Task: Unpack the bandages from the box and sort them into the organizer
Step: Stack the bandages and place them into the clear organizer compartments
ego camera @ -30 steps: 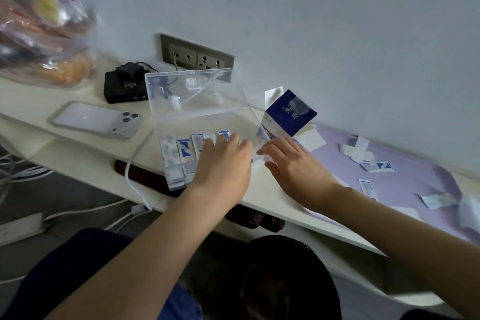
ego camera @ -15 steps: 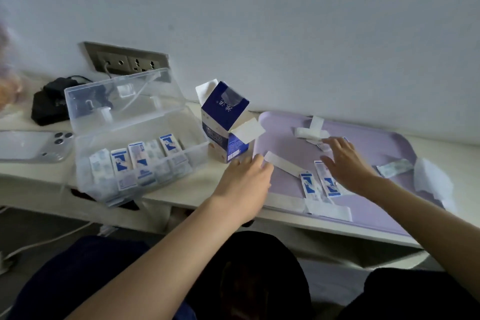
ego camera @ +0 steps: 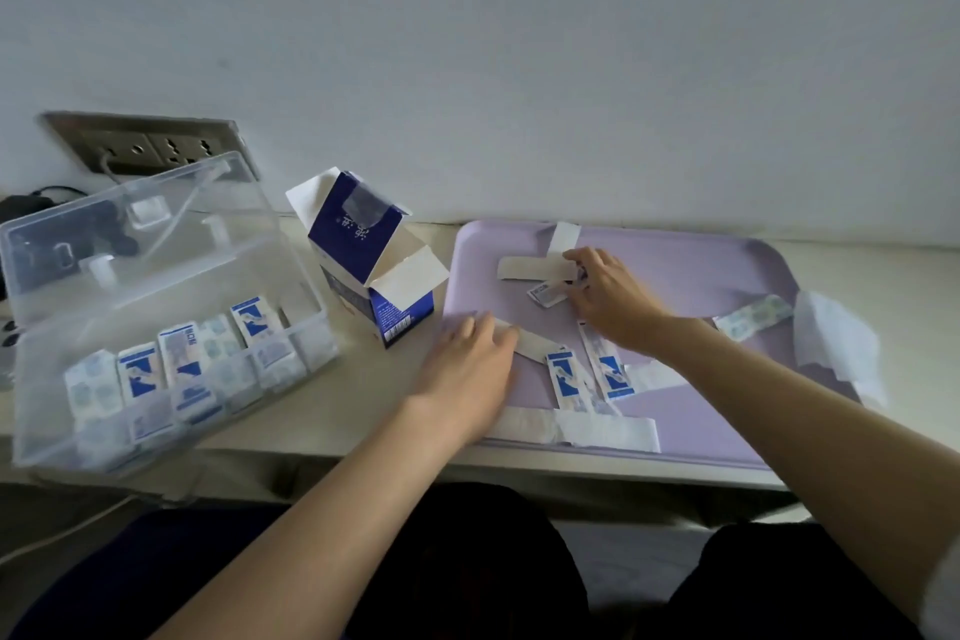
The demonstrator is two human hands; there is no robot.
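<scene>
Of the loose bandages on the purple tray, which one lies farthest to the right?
The pale bandage near the tray's right edge, lying slanted beside the folded paper. The others lie near the hands, toward the tray's middle and front.

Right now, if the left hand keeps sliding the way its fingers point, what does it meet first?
The left hand probably meets the plain white strip at its fingertips on the purple tray; it may already touch.

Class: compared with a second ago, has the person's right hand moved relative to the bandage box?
Yes. The right hand has gone from beside the bandage box rightward onto the purple tray.
</scene>
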